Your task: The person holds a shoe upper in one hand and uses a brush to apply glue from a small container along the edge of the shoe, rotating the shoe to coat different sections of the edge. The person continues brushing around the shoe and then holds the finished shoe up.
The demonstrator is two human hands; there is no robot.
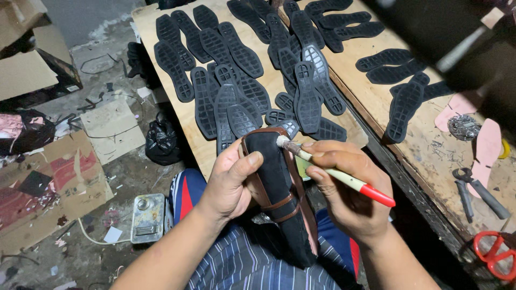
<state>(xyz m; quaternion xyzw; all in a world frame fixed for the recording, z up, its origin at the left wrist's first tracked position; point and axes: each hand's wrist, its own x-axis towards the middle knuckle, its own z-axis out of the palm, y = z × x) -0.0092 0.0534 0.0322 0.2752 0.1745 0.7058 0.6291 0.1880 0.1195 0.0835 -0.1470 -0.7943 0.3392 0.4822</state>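
In my left grip (228,185), thumb clamped over its edge, a black shoe last (277,188) stands toe up, long axis running away from me. My right grip (344,188) pinches a red-tipped brush (336,174) lying crosswise, bristles touching the toe. Beyond, black soles (242,70) cover the tabletop (145,21).

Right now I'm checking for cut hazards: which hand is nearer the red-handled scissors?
Right. The right hand, holding a brush, is on the same side as the scissors; the left hand grips the sandal, farther away.
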